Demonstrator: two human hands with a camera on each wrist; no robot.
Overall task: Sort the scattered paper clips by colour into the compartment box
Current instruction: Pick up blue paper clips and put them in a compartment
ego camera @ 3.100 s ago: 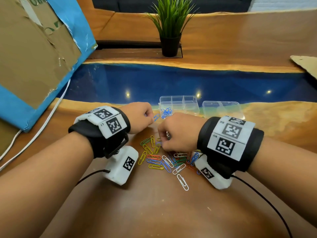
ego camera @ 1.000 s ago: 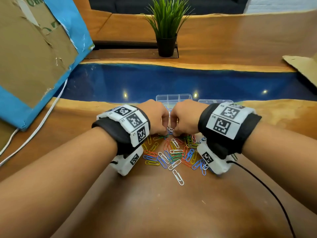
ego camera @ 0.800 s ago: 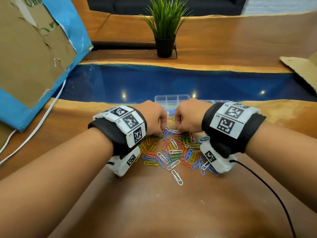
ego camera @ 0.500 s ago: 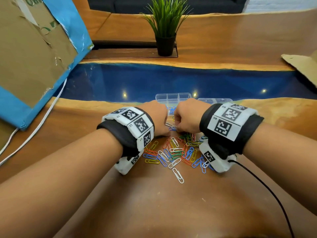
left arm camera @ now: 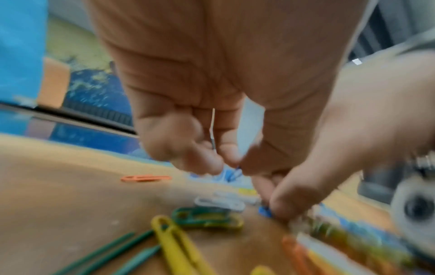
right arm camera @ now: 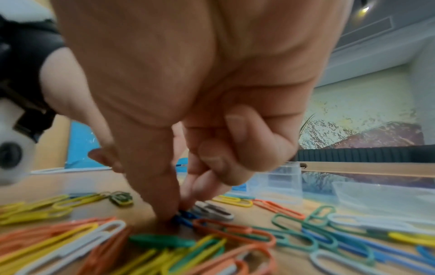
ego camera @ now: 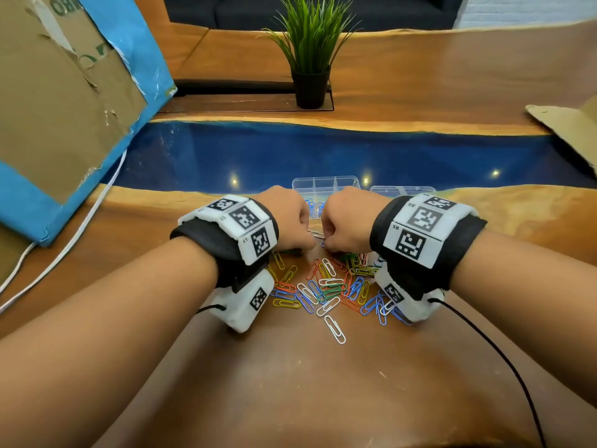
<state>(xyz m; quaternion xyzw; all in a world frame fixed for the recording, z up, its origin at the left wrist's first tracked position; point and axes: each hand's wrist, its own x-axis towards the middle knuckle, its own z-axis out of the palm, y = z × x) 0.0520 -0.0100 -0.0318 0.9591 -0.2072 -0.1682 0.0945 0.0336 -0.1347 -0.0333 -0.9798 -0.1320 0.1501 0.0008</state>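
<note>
we observe both hands low at the far edge of the heap of coloured wire paper clips [ego camera: 326, 286], which lies on the brown wooden table [ego camera: 290, 383]; the near tabletop offers open room. the left hand [ego camera: 287, 218] has its fingers curled, thumb and fingertips pinching a small blue paper clip [left arm camera: 234, 174] just above the table. the right hand [ego camera: 344, 221] has its thumb and forefinger pressed down on another blue paper clip [right arm camera: 183, 218] at the heap's far side, its other fingers curled in. the two hands nearly touch. the heap is too tangled to count; we see orange, yellow, green, blue and white clips, with one white paper clip [ego camera: 335, 329] lying apart on the near side. just beyond the hands stands one clear plastic compartment box [ego camera: 326, 182], blue clips showing in it; which compartment we cannot tell. its clear lid [ego camera: 402, 190] lies at its right. further off: one potted green plant [ego camera: 310, 56], a blue-edged cardboard panel [ego camera: 64, 92] at far left, a white cable [ego camera: 74, 234].
</note>
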